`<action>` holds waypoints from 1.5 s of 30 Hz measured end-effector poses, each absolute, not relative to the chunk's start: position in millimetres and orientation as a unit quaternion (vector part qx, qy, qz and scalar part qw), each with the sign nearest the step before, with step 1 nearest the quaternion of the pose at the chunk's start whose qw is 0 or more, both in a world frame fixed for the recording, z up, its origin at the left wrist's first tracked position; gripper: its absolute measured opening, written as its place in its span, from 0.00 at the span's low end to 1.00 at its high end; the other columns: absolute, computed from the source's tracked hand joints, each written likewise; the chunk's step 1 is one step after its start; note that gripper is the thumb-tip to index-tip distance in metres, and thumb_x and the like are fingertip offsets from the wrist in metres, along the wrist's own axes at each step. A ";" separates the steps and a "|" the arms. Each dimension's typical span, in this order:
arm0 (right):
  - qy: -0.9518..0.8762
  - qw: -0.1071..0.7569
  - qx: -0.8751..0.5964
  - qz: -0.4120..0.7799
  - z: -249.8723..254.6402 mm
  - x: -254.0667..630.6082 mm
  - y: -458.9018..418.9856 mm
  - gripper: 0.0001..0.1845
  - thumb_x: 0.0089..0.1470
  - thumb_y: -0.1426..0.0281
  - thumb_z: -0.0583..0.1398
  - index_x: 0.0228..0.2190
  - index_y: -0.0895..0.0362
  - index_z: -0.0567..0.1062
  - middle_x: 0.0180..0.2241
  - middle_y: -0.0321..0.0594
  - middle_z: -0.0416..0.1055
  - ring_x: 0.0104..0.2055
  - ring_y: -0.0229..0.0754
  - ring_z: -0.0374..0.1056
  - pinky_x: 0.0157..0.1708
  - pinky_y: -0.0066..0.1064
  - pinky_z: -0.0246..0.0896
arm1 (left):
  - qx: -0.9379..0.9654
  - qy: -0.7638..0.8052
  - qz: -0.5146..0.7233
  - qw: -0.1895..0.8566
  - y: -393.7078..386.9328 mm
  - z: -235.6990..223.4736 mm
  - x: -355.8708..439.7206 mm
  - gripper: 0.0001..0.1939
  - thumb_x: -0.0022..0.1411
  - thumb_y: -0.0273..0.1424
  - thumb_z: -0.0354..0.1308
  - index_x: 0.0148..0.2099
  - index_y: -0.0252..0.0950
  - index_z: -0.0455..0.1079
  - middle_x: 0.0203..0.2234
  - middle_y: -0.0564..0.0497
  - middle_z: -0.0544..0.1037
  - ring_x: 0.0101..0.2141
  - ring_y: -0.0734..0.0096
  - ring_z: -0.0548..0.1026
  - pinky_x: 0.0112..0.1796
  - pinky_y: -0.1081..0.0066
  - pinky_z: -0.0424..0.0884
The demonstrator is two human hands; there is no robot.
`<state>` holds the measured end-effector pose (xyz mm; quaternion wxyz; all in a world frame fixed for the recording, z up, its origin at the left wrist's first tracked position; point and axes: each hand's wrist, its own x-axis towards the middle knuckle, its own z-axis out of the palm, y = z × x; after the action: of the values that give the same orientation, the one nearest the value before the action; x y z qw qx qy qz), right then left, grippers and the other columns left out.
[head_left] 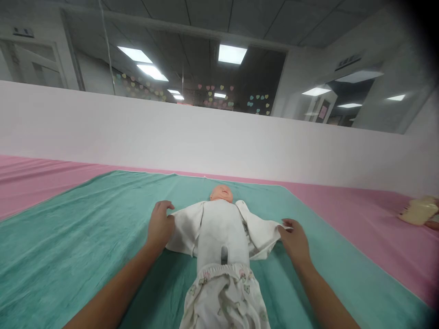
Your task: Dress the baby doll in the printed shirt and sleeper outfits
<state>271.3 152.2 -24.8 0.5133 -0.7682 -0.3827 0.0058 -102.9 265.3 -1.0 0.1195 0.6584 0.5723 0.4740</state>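
Over a pink-covered table (356, 224) in a bright room, a teal towel (75, 242) lies spread, a baby manikin (221, 194) face up on it in an open white gown (219, 228). The half-curled left hand (159, 226) grips one gown flap; the right hand (295, 242) pinches the other.

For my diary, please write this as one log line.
left hand: white flap | right hand: other white flap | baby doll: on green towel

The left hand (160, 227) and right hand (295, 242) are showing bare skin, with slim fingers (163, 208) tapering at the front. Behind the fingers, narrow wrists are widening into long, smooth, bare forearms (111, 294), which are running out past the picture's lower edge.
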 end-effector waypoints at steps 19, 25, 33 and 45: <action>-0.757 0.405 -0.466 0.213 4.3 159.9 117.4 0.06 0.46 0.63 0.63 0.26 0.51 0.78 0.60 0.35 0.52 0.65 0.52 0.35 0.57 0.57 0.39 | 0.895 0.198 0.159 0.367 175.4 50.7 -63.5 0.06 0.50 0.30 0.58 0.33 0.41 0.74 0.51 0.53 0.69 0.54 0.52 0.63 0.46 0.62 0.67; -0.774 0.375 -0.467 0.207 12.1 150.2 110.0 0.05 0.43 0.66 0.64 0.25 0.52 0.73 0.59 0.34 0.55 0.65 0.53 0.37 0.57 0.56 0.43 | 0.852 0.313 0.336 0.252 184.8 24.6 -50.7 0.14 0.53 0.24 0.47 0.40 0.39 0.68 0.49 0.51 0.70 0.48 0.65 0.68 0.48 0.67 0.66; -0.724 0.444 -0.524 0.069 -2.2 156.9 119.6 0.04 0.51 0.75 0.52 0.27 0.54 0.65 0.48 0.41 0.66 0.48 0.43 0.64 0.44 0.38 0.61 | 0.810 0.372 0.399 0.217 197.5 3.2 -43.9 0.16 0.56 0.26 0.47 0.46 0.40 0.64 0.53 0.50 0.63 0.52 0.66 0.64 0.48 0.67 0.67; -0.639 0.488 -0.585 0.107 -18.8 174.3 128.3 0.14 0.42 0.76 0.53 0.35 0.55 0.65 0.42 0.39 0.63 0.41 0.42 0.61 0.35 0.33 0.61 | 0.787 0.454 0.328 0.258 211.1 -1.3 -55.4 0.22 0.51 0.22 0.46 0.48 0.38 0.67 0.44 0.49 0.74 0.46 0.64 0.70 0.48 0.65 0.65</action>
<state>174.3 128.3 -18.8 0.4883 -0.5849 -0.6388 0.1071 -55.4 211.1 -1.3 0.2575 0.7875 0.4542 0.3276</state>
